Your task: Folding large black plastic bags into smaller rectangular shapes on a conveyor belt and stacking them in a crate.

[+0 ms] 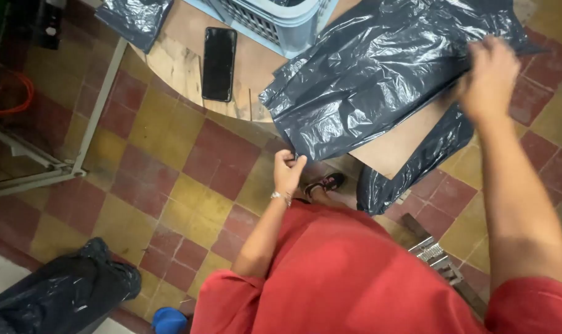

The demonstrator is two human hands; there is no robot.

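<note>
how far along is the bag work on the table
Done: one filled black bag stands on the floor. In hand: the left hand pinches the lower edge of a dark plastic bag spread on the wooden table; the right hand grips its far side. Left: it looks flat and empty.

Both hands (289,171) (488,77) pinch dark plastic bag (367,80) – spread over wooden table (188,68).

warm, fairly dim indoor light, white glare on the black plastic bag (367,74), right hand (490,77) motion-blurred.
</note>
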